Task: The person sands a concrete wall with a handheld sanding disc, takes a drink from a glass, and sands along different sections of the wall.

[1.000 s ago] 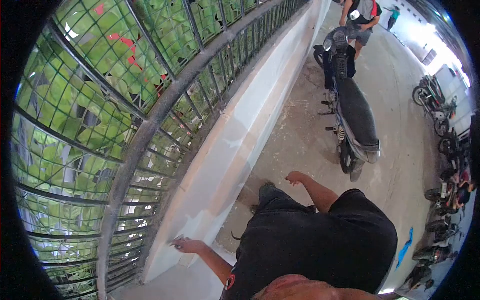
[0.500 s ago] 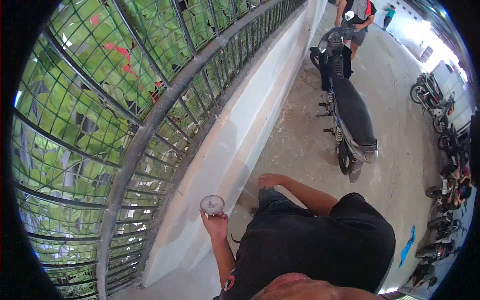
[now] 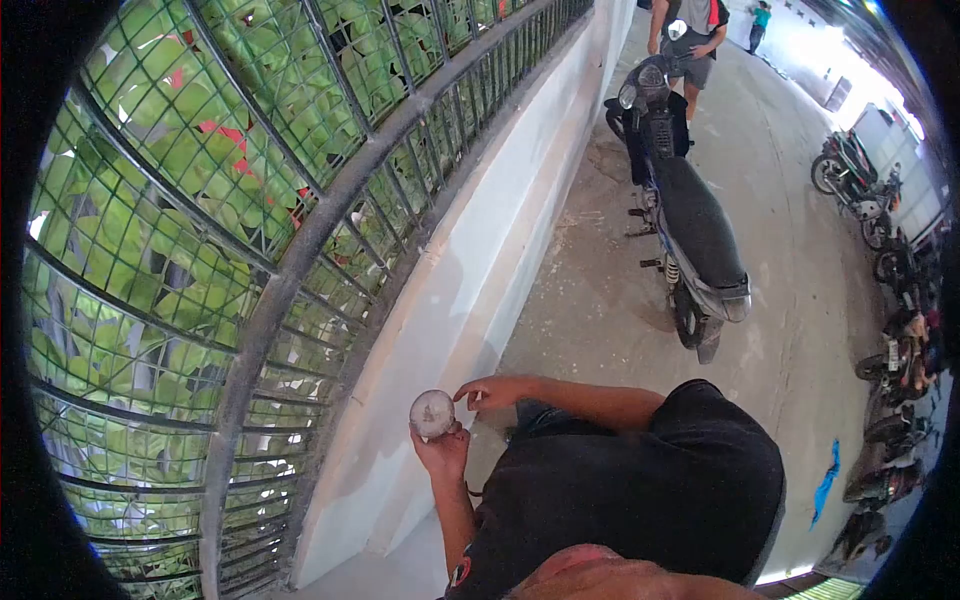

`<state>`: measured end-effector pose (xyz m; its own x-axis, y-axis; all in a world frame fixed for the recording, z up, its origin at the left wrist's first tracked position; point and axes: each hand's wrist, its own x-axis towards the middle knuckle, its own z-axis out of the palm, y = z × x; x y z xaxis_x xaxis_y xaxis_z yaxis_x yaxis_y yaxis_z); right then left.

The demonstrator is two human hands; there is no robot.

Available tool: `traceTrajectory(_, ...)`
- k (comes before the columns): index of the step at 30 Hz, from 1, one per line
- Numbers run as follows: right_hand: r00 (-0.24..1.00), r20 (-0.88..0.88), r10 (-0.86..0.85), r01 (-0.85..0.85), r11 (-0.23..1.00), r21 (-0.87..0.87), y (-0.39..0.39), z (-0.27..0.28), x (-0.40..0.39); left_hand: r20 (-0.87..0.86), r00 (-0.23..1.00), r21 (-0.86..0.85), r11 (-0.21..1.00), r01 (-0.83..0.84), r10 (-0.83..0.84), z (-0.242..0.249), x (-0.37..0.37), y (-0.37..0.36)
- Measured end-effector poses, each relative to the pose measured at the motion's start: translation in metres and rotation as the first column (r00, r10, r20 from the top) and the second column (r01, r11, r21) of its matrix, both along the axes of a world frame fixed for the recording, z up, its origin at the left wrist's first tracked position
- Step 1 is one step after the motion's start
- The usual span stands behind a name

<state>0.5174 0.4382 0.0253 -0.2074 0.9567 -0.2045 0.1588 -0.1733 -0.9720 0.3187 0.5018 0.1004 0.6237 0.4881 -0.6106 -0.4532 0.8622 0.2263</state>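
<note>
My left hand (image 3: 442, 455) holds up a round, whitish-grey object (image 3: 432, 414), shaped like a small bowl or lid with darker smudges on its face. The fingers grip it from below, near the white wall ledge (image 3: 400, 350). Beside it, my right hand (image 3: 488, 393) reaches in from the right with the index finger stretched toward its edge. Nothing shows in the right hand, and its other fingers are loosely bent.
To the left runs a black metal fence (image 3: 345, 190) with green mesh and leaves behind it. A motorcycle (image 3: 690, 215) stands ahead on the concrete floor, a person (image 3: 690, 55) behind it. More motorcycles (image 3: 850, 185) line the right side, near a blue scrap (image 3: 825, 482).
My right hand has moved left from my thigh to beside the round object. The round object has turned and shifted slightly right, showing more of its face.
</note>
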Motion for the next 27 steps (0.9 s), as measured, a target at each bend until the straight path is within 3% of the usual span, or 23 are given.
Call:
traceTrajectory(2,1.0,-0.002,0.01,-0.01,0.999,0.032,0.002,0.008,-0.001,0.108,0.993,-0.034,0.998,0.048,-0.044,0.01,0.0,-0.004)
traceTrajectory(7,0.997,0.065,0.05,-0.051,0.999,0.0,0.007,0.028,-0.012,0.125,0.983,0.064,0.99,0.128,-0.136,-0.001,-0.008,-0.008)
traceTrajectory(9,0.989,0.106,0.103,-0.112,0.99,0.082,0.01,0.027,-0.015,0.122,0.98,0.071,0.987,0.147,-0.154,-0.001,-0.009,-0.007)
traceTrajectory(15,0.974,0.226,0.029,-0.055,0.992,0.112,0.006,0.033,-0.023,0.137,0.956,0.09,0.964,0.25,-0.261,-0.005,-0.015,-0.001)
traceTrajectory(18,0.975,0.194,0.106,-0.131,0.984,0.123,0.007,0.022,-0.024,0.082,0.958,0.067,0.961,0.268,-0.273,-0.011,-0.018,0.002)
traceTrajectory(22,0.946,0.287,0.154,-0.209,0.962,0.174,0.002,0.039,-0.022,-0.148,0.925,0.185,0.909,0.374,-0.35,-0.011,-0.022,0.01)
traceTrajectory(24,0.981,0.062,0.185,-0.189,0.98,0.066,-0.004,0.066,-0.022,-0.235,0.905,0.248,0.879,0.408,-0.354,-0.019,-0.029,0.019)
traceTrajectory(26,0.981,0.0,0.194,-0.194,0.98,0.035,-0.003,0.061,-0.021,-0.161,0.903,0.451,0.785,0.426,-0.398,-0.048,-0.043,0.036)
traceTrajectory(27,0.978,-0.062,0.201,-0.201,0.98,0.003,-0.003,0.058,-0.021,-0.161,0.904,0.45,0.786,0.424,-0.395,-0.036,-0.039,0.032)
